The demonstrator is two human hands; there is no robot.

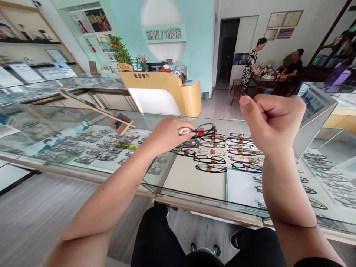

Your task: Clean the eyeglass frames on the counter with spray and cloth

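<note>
My left hand (174, 135) reaches over the glass counter, fingers pinched at the left end of a dark-framed pair of eyeglasses (205, 129) with a red tag on the lens. A small folded whitish piece, perhaps cloth, (183, 131) pokes out of the same hand. Raised higher on the right, my right hand (274, 120) is closed in a fist with the thumb sticking out; nothing shows in it. Below the hands, rows of tagged eyeglasses (210, 168) lie on a pale surface, partly hidden by the right forearm.
A white sheet with a teal edge (241, 189) lies at the counter's front. To the left stands a tilted wooden-framed mirror (122, 124); a grey display panel (314, 115) is at right. Beyond are a cashier desk (191, 96) and two people by a table (269, 78).
</note>
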